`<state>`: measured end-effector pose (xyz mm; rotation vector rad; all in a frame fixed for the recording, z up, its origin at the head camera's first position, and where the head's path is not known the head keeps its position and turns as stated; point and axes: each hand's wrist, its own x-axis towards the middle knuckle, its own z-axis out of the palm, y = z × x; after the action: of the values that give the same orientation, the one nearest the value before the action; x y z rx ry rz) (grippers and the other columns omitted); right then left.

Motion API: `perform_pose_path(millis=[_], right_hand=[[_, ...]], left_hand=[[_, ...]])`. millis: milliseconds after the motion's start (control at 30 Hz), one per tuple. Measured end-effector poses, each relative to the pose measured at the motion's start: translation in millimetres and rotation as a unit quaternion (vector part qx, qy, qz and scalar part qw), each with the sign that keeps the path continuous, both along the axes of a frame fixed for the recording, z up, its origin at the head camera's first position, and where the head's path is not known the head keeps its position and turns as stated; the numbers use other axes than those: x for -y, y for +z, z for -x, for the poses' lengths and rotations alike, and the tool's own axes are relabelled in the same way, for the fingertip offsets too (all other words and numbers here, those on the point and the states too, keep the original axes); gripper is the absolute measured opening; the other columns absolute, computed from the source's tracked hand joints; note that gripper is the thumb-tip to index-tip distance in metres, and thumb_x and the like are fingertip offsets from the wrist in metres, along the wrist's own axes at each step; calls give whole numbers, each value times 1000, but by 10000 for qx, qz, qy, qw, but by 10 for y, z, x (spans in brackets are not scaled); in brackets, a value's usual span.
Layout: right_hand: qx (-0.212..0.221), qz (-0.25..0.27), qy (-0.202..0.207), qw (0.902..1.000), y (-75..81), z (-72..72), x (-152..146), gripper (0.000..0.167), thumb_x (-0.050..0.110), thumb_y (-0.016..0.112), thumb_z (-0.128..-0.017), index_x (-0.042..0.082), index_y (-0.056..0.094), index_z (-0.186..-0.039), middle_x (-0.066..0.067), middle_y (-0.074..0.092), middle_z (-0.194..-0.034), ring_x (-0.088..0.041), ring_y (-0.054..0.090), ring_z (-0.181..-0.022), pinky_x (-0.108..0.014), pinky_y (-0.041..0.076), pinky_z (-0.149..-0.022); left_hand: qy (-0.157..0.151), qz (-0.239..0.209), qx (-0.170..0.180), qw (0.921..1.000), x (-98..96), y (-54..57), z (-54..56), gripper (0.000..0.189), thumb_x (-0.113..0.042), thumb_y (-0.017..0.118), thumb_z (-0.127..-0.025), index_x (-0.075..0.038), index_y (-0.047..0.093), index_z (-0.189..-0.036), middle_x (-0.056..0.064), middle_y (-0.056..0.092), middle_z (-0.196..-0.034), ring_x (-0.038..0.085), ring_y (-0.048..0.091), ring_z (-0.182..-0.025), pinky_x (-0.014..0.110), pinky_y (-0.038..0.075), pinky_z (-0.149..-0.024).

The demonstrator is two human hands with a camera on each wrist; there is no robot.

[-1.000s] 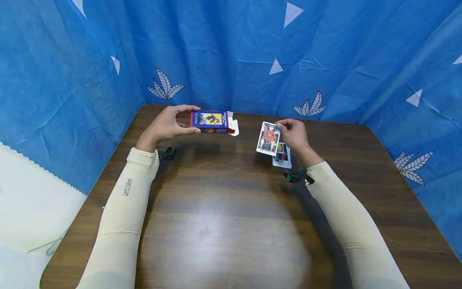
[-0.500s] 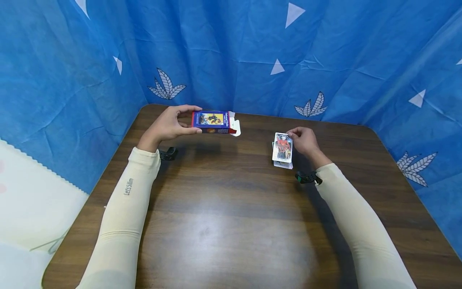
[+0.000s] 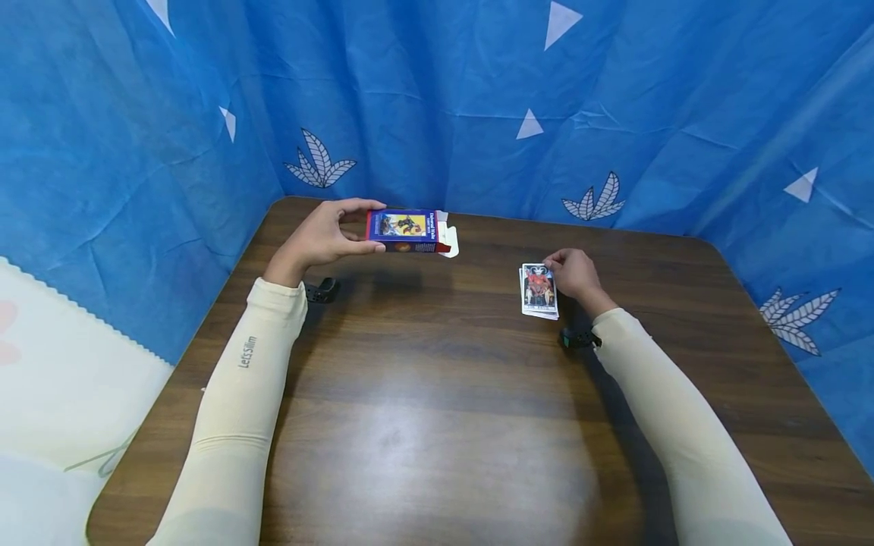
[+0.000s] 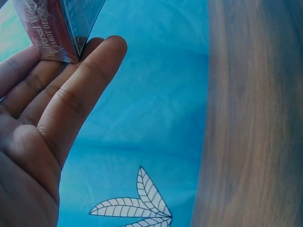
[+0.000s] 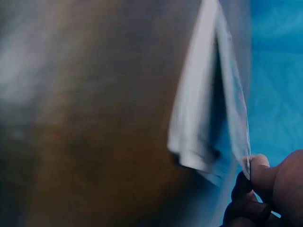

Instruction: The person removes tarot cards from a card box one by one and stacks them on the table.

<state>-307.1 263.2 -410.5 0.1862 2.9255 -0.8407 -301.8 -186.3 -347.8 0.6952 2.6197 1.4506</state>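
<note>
My left hand (image 3: 326, 233) grips the left end of a blue and red tarot card box (image 3: 404, 226) between thumb and fingers, held above the table. The box's white flap (image 3: 451, 240) hangs open on its right end. In the left wrist view, the box's red side (image 4: 53, 28) with "TAROT DECK" lettering shows above the fingers. My right hand (image 3: 573, 271) pinches the upper right corner of a tarot card (image 3: 539, 290) with a red figure. That card lies over a small stack of cards; in the right wrist view its pinched end stands raised off the stack (image 5: 194, 104).
A brown wooden table (image 3: 410, 379) spreads under both arms. Blue curtain (image 3: 423, 98) with white triangles and leaf prints hangs along the back and sides. White cloth (image 3: 61, 387) hangs at the left edge.
My right hand has moved the pinched card rightward and down onto the stack, covering the card that showed there. My left hand keeps holding the box in nearly the same place.
</note>
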Motion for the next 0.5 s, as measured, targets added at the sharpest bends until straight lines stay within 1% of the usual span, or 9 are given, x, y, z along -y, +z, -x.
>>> perform_pose_path(millis=[100, 333, 500], right_hand=[[-10, -226, -14, 9997, -16, -10, 16, 31, 24, 45, -106, 2, 64, -116, -18, 62, -110, -30, 53, -92, -40, 44, -77], [88, -477, 45, 9988, -34, 4, 47, 31, 24, 48, -104, 2, 66, -116, -18, 64, -109, -31, 55, -94, -46, 45, -84], [108, -788, 150, 9967, -25, 6, 63, 28, 23, 50, -103, 3, 67, -112, -17, 65, -107, -31, 56, -92, -46, 47, -81]], left_hand=[[4, -23, 15, 10000, -6, 7, 1, 70, -36, 87, -74, -20, 58, -136, 6, 55, -135, 24, 59, -114, 29, 60, -84], [11, -32, 49, 10000, -8, 16, -5, 70, -34, 87, -74, -19, 58, -136, 7, 55, -134, 24, 59, -114, 29, 60, -84], [13, 7, 28, 10000, -7, 14, -10, 70, -36, 87, -74, -19, 58, -136, 7, 55, -135, 24, 59, -115, 29, 60, -84]])
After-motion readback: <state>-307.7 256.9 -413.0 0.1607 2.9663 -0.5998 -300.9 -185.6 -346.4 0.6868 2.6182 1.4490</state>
